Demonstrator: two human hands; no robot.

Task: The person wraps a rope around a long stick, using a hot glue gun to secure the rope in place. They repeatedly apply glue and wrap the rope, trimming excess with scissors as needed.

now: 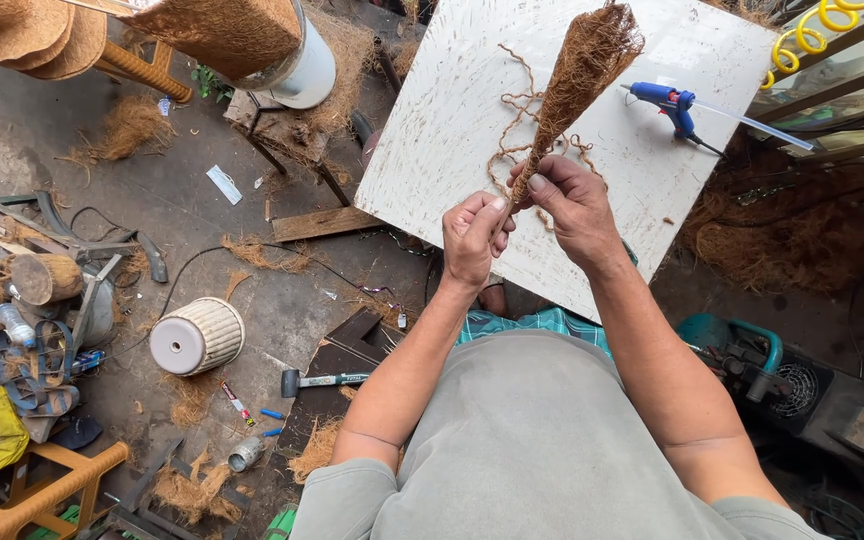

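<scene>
Both hands are gripping a coir cone (577, 75) at its narrow tip over the white board (452, 110): left hand (472, 240) fisted below, right hand (574, 205) pinching above, w/ twine (517, 105) trailing. Glue gun (670, 103) is lying nearby.

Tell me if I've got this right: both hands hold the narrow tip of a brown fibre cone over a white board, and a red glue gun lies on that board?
Nearly. The glue gun is blue, not red, as the head view shows. The rest holds: both hands, left hand and right hand, hold the fibre cone over the white board.

Head camera — looking steeply down, close.
</scene>
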